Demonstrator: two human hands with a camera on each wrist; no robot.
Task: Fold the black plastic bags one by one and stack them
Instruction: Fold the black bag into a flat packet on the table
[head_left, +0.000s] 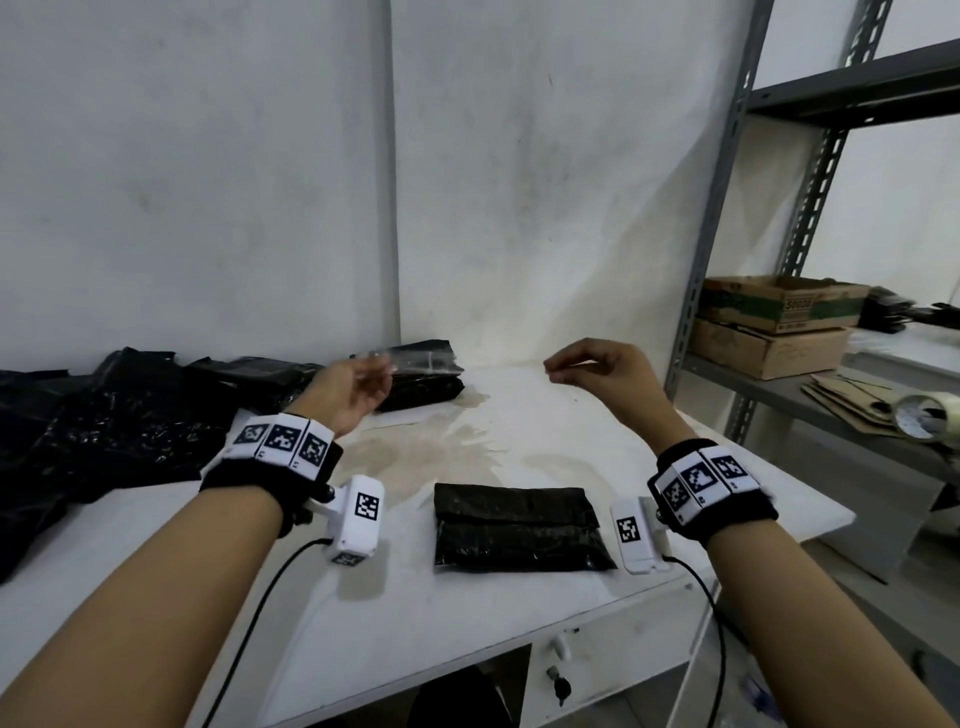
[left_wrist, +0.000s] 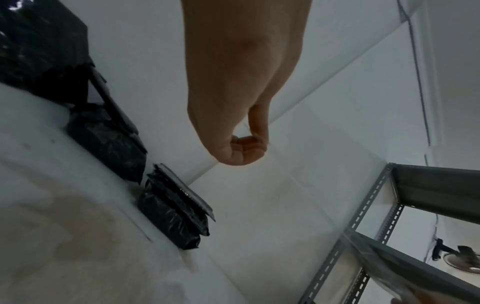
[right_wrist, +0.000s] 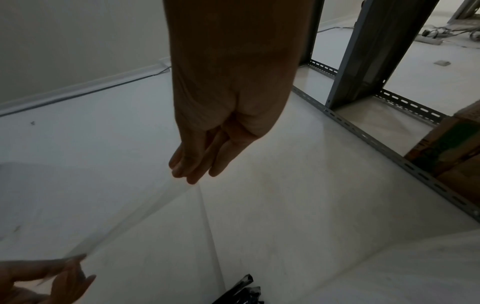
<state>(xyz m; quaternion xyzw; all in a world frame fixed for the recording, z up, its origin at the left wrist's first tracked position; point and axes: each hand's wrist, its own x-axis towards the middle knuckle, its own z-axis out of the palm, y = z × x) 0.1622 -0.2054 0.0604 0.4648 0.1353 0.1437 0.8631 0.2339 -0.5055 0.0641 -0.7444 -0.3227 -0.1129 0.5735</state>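
A folded black bag (head_left: 519, 530) lies flat on the white table (head_left: 467, 623), near the front edge between my wrists. Both hands are raised above the table's middle. My left hand (head_left: 358, 389) and my right hand (head_left: 597, 369) each pinch one end of a clear plastic film (right_wrist: 116, 222) stretched between them. In the left wrist view the left fingers (left_wrist: 241, 148) are curled tight. A stack of folded black bags (head_left: 421, 374) stands at the back by the wall, just beyond the left hand. Unfolded black bags (head_left: 104, 426) are heaped at the left.
A grey metal shelf rack (head_left: 727, 260) stands against the table's right side, holding cardboard boxes (head_left: 774, 322) and a tape roll (head_left: 924, 415). The white wall (head_left: 519, 182) closes the back. A brownish stain (head_left: 431, 457) marks the table's middle.
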